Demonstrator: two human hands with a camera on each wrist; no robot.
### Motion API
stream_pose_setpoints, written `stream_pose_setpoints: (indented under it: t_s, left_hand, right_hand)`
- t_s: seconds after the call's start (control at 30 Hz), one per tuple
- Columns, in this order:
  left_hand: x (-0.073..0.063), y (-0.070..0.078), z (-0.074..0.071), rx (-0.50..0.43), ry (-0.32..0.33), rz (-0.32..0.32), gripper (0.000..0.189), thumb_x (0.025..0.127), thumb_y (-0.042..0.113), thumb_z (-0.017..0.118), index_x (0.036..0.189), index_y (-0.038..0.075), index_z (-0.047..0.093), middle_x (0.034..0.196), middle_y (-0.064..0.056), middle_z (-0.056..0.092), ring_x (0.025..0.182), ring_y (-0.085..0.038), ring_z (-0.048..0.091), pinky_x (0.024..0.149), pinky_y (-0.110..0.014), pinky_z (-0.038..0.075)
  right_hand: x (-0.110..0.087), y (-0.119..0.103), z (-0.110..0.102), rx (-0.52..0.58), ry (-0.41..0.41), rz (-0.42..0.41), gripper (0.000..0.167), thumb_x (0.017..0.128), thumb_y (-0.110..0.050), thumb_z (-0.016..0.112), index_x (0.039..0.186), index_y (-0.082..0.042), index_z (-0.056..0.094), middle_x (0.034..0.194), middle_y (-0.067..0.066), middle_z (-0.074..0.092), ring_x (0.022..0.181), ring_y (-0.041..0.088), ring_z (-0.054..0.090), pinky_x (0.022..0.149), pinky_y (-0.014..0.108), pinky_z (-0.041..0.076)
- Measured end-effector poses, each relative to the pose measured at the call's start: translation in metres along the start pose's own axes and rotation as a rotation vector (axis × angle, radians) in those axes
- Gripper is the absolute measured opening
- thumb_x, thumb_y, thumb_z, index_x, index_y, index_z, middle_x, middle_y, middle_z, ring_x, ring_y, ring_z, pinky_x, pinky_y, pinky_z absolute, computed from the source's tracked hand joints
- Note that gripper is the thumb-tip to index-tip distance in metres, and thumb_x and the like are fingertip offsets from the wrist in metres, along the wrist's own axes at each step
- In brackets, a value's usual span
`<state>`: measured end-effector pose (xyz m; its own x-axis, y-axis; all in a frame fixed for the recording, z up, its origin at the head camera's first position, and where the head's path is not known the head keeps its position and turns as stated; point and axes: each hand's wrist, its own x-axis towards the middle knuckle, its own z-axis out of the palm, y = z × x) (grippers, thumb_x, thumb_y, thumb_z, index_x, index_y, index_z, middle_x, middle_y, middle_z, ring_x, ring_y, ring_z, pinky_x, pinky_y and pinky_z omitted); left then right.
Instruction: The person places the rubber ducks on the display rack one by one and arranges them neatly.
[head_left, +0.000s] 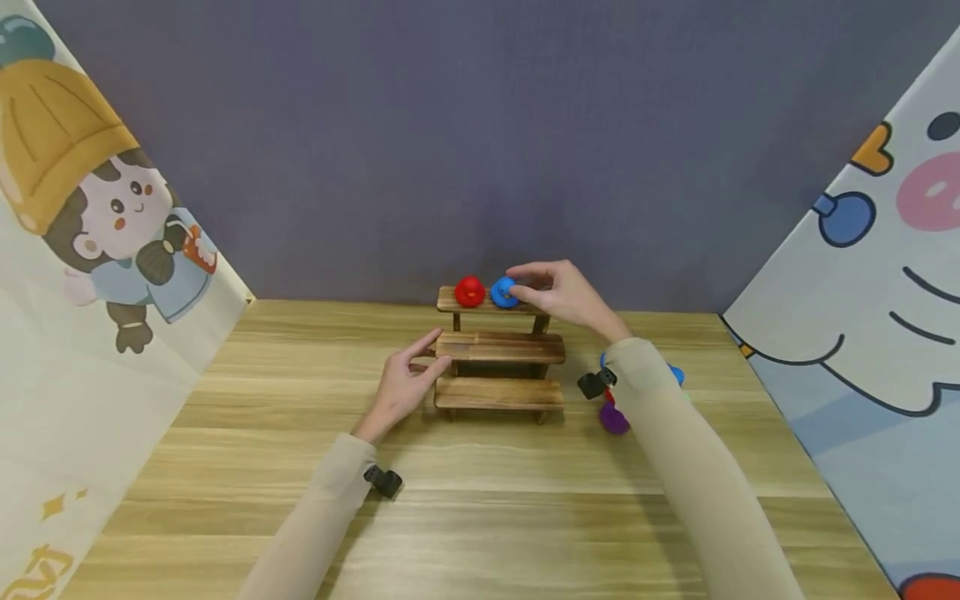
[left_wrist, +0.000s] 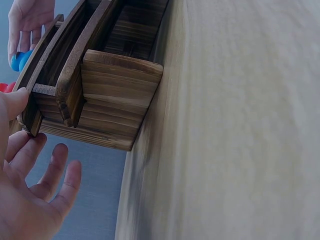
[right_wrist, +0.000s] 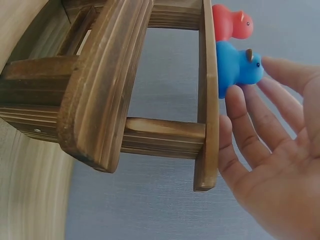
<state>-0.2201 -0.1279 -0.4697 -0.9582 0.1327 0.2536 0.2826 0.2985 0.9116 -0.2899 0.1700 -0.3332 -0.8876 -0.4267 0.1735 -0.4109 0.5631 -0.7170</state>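
A three-tier wooden shelf (head_left: 499, 393) stands on the table by the back wall. On its top tier sit a red rubber duck (head_left: 470, 292) and, just right of it, a blue rubber duck (right_wrist: 231, 65). My right hand (head_left: 564, 292) pinches the blue duck with thumb and fingers about its head and body. The thumb and index finger of my left hand (head_left: 405, 385) hold the left end of the middle tier. In the left wrist view the other fingers of the left hand (left_wrist: 35, 195) are spread away from the wood.
Right of the shelf, several small coloured toys lie partly hidden under my right forearm, among them a purple one (head_left: 613, 418) and a blue one (head_left: 678, 375). A grey wall (head_left: 480, 150) rises behind, with printed panels at both sides.
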Motion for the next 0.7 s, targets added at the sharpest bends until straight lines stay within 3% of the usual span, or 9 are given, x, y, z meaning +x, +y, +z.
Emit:
stream_pose_setpoints:
  t_s: [0.27,0.43,0.53,0.7]
  left_hand:
    - [-0.002,-0.001,0.001,-0.005,-0.003,-0.002,0.056,0.104,0.029,0.073,0.156,0.016,0.056,0.156,-0.011,0.059,0.126,-0.032,0.064,0.102,-0.053,0.06]
    - [-0.004,-0.002,-0.001,-0.009,-0.006,-0.003,0.057,0.104,0.029,0.073,0.157,0.017,0.056,0.158,-0.012,0.058,0.125,-0.033,0.064,0.1,-0.052,0.06]
    - [-0.003,-0.002,-0.001,-0.007,-0.008,-0.006,0.057,0.103,0.031,0.073,0.157,0.02,0.056,0.157,-0.012,0.058,0.125,-0.034,0.065,0.1,-0.053,0.06]
    - [-0.001,-0.002,0.0,0.007,-0.013,0.004,0.059,0.103,0.03,0.073,0.157,0.016,0.055,0.157,-0.012,0.059,0.126,-0.034,0.065,0.101,-0.053,0.06]
  right_hand:
    - [-0.01,0.001,-0.003,0.008,0.036,-0.01,0.041,0.103,-0.037,0.071,0.141,-0.02,0.071,0.132,0.007,0.076,0.1,0.029,0.073,0.079,0.04,0.06]
    - [-0.026,0.006,-0.012,0.0,0.076,-0.016,0.039,0.105,-0.034,0.07,0.141,-0.019,0.071,0.139,0.011,0.072,0.102,0.028,0.072,0.083,0.041,0.06]
    - [-0.039,0.01,-0.02,0.004,0.101,-0.003,0.037,0.106,-0.034,0.069,0.14,-0.019,0.072,0.135,0.011,0.074,0.101,0.027,0.073,0.083,0.038,0.06]
    - [-0.062,0.019,-0.033,0.011,0.143,0.025,0.036,0.106,-0.034,0.068,0.137,-0.017,0.073,0.13,0.009,0.077,0.094,0.018,0.073,0.08,0.033,0.061]
